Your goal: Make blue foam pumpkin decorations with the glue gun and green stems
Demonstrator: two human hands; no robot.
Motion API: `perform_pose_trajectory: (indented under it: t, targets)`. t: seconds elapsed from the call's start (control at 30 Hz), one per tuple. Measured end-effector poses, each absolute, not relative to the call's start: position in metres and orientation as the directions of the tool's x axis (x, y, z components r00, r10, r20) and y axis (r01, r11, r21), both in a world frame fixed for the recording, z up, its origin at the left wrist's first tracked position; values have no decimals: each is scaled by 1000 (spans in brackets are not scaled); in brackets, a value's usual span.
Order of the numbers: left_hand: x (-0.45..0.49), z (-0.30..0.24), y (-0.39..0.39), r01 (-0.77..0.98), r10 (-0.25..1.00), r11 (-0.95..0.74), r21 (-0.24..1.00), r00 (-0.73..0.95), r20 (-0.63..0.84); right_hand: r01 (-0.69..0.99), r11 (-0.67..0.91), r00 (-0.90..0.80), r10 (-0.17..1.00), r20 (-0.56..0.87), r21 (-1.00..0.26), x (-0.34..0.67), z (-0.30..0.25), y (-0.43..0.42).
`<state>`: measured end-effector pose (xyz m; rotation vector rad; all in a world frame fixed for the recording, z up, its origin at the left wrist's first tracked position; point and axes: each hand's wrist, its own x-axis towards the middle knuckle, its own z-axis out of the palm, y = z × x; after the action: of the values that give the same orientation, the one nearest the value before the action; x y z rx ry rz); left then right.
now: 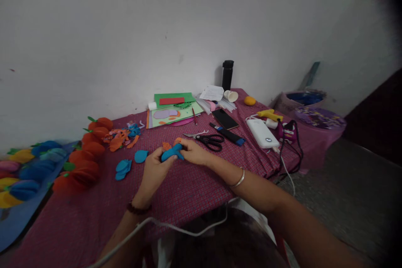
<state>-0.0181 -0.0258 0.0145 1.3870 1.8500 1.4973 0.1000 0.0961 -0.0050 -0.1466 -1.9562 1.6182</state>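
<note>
Between my two hands, a little above the table's front part, is a folded piece of blue craft foam or felt (pixel 171 153). My left hand (pixel 156 165) pinches its left end, thumb on top. My right hand (pixel 192 151) grips the right end with bent fingers. Small orange leaf-like pieces (pixel 166 146) lie just behind the blue piece. To the left are a single blue cut-out (pixel 141 156) and a small stack of blue cut-outs (pixel 122 168). Black-handled scissors (pixel 211 141) rest behind my right hand, blades pointing left.
Orange pumpkin-like shapes (pixel 84 163) line the left side near orange scraps (pixel 118 139). Coloured sheets (pixel 176 113), a phone (pixel 225 118) and a black bottle (pixel 228 75) are further back. A white power bank (pixel 262 132), yellow glue gun (pixel 270 114) and cables lie right.
</note>
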Motion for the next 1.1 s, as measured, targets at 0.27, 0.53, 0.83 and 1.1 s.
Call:
perform_pose_trajectory:
  t: [0.27, 0.53, 0.83, 1.1]
  targets:
    - [-27, 7, -20, 520, 834, -55, 852, -445, 326, -243, 400, -790, 447, 419, -884, 99, -8, 95]
    - [-18, 10, -20, 839, 603, -59, 540, -401, 690, -70, 609, -623, 592, 512, -790, 99, -8, 98]
    - [-11, 11, -25, 486, 761, -159, 860, -495, 420, -90, 579, -625, 601, 498, -811, 100, -6, 97]
    - [-12, 13, -23, 376, 759, -166, 912, -541, 361, -117, 507, -638, 620, 456, -854, 98, -8, 99]
